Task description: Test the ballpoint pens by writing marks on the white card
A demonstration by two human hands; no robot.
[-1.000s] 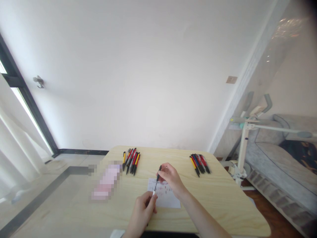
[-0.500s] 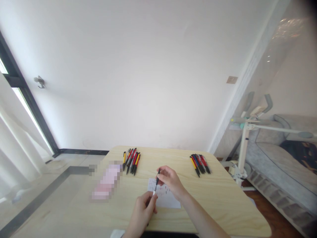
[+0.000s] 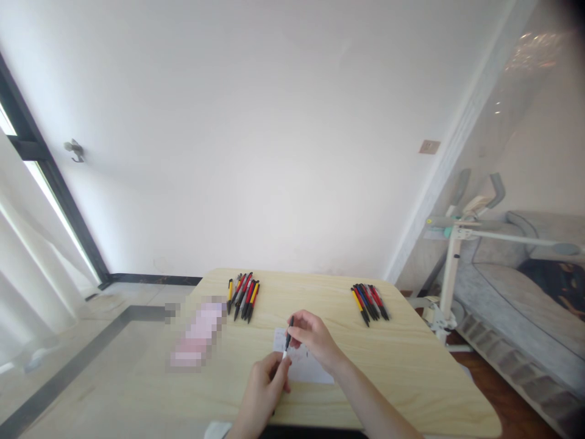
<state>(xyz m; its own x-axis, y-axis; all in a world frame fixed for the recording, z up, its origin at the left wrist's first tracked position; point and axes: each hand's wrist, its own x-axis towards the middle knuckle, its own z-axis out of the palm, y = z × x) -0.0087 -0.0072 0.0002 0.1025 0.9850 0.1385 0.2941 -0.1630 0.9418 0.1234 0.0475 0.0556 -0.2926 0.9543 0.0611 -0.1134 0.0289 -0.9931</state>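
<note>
My left hand [image 3: 267,377] is closed around a pen, whose white part [image 3: 285,354] sticks out above the thumb; most of its length is hidden in the fingers. A black pen part [image 3: 289,333] is pinched in my right hand [image 3: 314,340], its lower end meeting the white part. Whether the two are joined I cannot tell. Under both hands lies a white sheet of paper [image 3: 311,371] with small marks on its upper portion. Several pens in red, yellow, grey and black [image 3: 247,297] lie at the back left, and another group of pens [image 3: 358,300] at the back right.
The light wooden table [image 3: 411,378] has rounded corners, with a white wall [image 3: 292,152] behind it. A pixelated pink patch [image 3: 198,335] covers its left side. To the right stand a white-framed apparatus [image 3: 450,274] and a grey sofa [image 3: 498,292].
My right hand has come down slightly, bringing the black part against the white one. The thin dark rod seen between them earlier is now covered. My left hand has barely moved.
</note>
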